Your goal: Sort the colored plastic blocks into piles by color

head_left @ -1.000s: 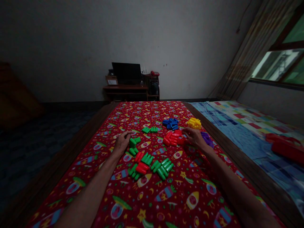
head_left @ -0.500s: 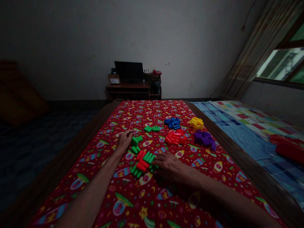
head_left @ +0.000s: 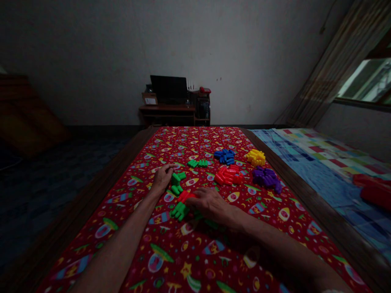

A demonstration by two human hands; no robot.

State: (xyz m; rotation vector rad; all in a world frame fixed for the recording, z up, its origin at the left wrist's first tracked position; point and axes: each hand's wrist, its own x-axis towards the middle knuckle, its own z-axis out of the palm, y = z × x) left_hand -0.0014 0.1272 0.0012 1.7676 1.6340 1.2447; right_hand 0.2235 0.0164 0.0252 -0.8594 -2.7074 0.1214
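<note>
1 box (head_left: pixel 149 99) beyond grn blks (head_left: pixel 176 179), contents unclear

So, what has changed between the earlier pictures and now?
The right hand has moved leftward and toward the person, from the red pile to the red-and-green blocks, partly covering them; whether it grips one is unclear. The left hand stays beside the green blocks, and the blue pile, yellow pile and purple pile stay put.

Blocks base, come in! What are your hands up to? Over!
Left hand beside green blocks. Right hand at red-and-green cluster, grip unclear. Right hand hides part of that cluster. Over.
</note>
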